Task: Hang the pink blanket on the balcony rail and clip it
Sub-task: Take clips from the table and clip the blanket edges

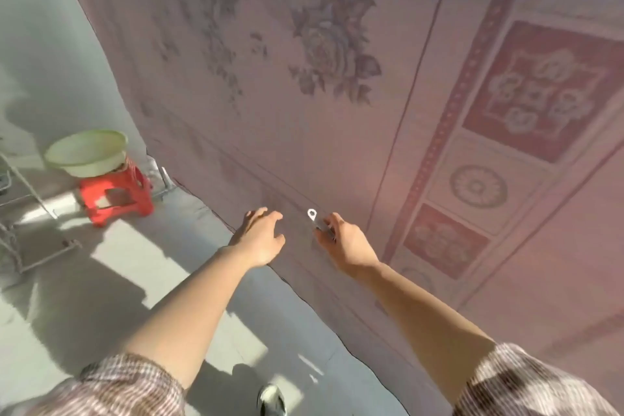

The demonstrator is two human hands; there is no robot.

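Observation:
The pink blanket (270, 105), patterned with flowers and red panels, hangs over the balcony rail along the top of the view and drapes down almost to the floor. The rail itself is hidden under the cloth. My left hand (260, 240) rests on the blanket near its lower edge with fingers spread and nothing in it. My right hand (344, 243) is just to the right, against the blanket, and pinches a small metal clip (314, 217) whose looped end sticks up past my fingers.
A red plastic stool (114, 196) carrying a pale green basin (86, 152) stands on the grey floor at the left, against the white wall. A white wire rack (20, 209) is at the far left. My shoe (271, 400) shows at the bottom.

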